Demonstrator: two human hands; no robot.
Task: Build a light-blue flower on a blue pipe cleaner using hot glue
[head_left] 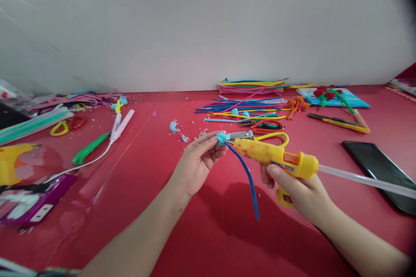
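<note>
Between the thumb and fingers of my left hand point(199, 156) is a small light blue pipe-cleaner ball point(221, 138). A dark blue pipe cleaner point(247, 175) hangs from it and curves down over the table. My right hand point(300, 186) is wrapped round the grip of a yellow hot glue gun point(269, 151). The metal nozzle points left and meets the ball, or comes very close to it. A clear glue stick point(364, 178) sticks out of the gun's back end. Yellow-handled scissors point(242, 134) lie behind, partly covered by the gun.
Coloured pipe cleaners point(251, 88) lie at the back, near red-handled pliers point(268, 126). A phone point(383, 171) rests at right. On the left are a purple power strip point(56, 199), another yellow glue gun point(13, 162), a green-handled tool point(91, 149) and a pink corded tool point(122, 125). Blue fluff point(174, 127) is scattered mid-table.
</note>
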